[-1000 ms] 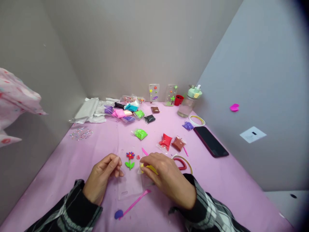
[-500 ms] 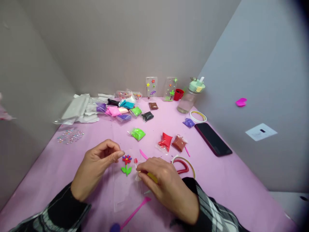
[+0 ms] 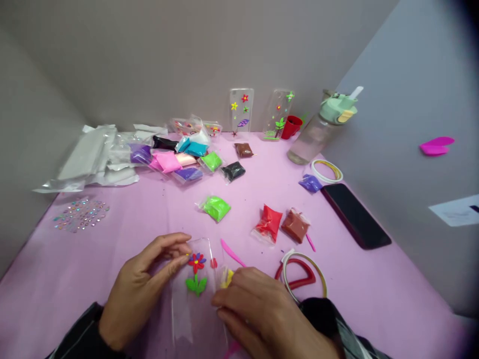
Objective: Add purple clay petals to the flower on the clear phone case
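Observation:
A clear phone case (image 3: 204, 319) lies in front of me with a clay flower (image 3: 196, 263) on it, red and purple petals above a green stem and leaves (image 3: 196, 284). My left hand (image 3: 149, 286) is at its upper left edge, thumb and fingers closed beside the petals. A tiny yellow speck shows at the thumb tip; what it is stays unclear. My right hand (image 3: 262, 309) closes its fingertips at the case's right edge. Just beyond them sits a yellow clay packet (image 3: 227, 278), partly hidden. A small red clay piece (image 3: 213, 263) is near the case's right rim.
Around lie a green clay packet (image 3: 217, 208), a red one (image 3: 269, 223), a brown one (image 3: 295, 225), a pink tool (image 3: 232, 253), scissors (image 3: 305, 273) and a tape roll (image 3: 325, 284). A phone (image 3: 355, 214) and a bottle (image 3: 312, 132) are right. Rhinestones (image 3: 82, 214) lie left.
The view has moved closer and shifted. My right hand has come down along the case's right edge, showing more of the yellow packet. My left hand stays by the flower.

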`<state>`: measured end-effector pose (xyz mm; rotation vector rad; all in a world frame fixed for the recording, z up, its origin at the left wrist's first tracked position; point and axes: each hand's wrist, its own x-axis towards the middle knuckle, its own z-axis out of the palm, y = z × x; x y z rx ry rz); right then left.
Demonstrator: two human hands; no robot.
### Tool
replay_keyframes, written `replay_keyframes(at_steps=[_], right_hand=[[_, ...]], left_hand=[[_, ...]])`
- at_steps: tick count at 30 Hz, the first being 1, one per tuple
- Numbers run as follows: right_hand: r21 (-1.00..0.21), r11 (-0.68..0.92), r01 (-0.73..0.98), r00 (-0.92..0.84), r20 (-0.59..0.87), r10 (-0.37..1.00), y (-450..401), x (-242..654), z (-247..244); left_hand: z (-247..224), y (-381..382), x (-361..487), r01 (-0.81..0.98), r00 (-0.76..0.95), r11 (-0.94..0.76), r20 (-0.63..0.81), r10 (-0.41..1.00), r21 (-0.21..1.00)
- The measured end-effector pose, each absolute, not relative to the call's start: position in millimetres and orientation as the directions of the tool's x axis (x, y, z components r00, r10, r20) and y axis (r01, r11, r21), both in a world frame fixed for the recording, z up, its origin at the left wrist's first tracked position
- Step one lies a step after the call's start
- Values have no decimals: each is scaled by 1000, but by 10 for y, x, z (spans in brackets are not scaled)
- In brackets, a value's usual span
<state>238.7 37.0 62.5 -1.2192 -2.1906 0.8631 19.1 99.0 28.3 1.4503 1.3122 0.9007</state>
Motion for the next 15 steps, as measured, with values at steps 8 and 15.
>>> replay_keyframes(at_steps=[8,15], right_hand=[[-643,484,594,-526,145,838,420,2388,556],[-617,521,590,-531,189,826,406,2400,542]], left_hand=[[187,978,173,417,216,-107,16,976,903],[180,972,181,442,297,-244,115,948,863]])
